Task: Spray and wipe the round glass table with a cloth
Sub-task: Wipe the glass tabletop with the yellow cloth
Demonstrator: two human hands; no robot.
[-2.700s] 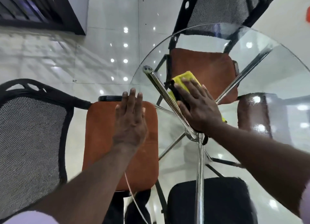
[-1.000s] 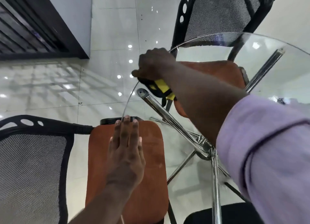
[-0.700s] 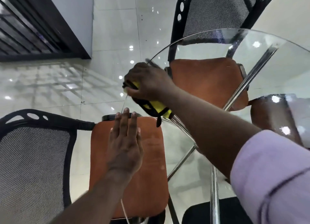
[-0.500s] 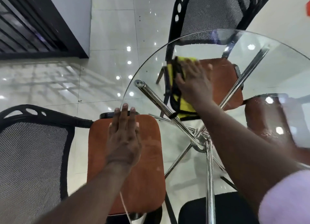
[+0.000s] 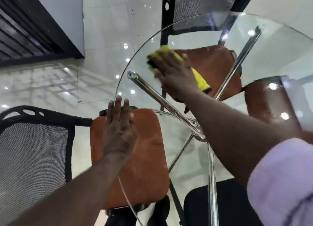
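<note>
We're looking down thru the round glass table, which fills the right side of the view; its curved edge runs from top centre down past our left fingertips. Under the glass, chrome legs meet at a hub near the middle. Around it stand chairs w/ black mesh backs and orange seats — one chair at lower left, its orange seat tucked partly under the glass, another chair at the far side, and a third orange seat at right. A black seat sits at the bottom edge. Glossy white floor tiles all round.

Our left hand lies flat and open on the near-left rim, grasping nothing. Our right hand presses, fingers spread, on the yellow cloth — flat on the glass toward the far-left edge, above the far chair's seat. No containers in sight.
</note>
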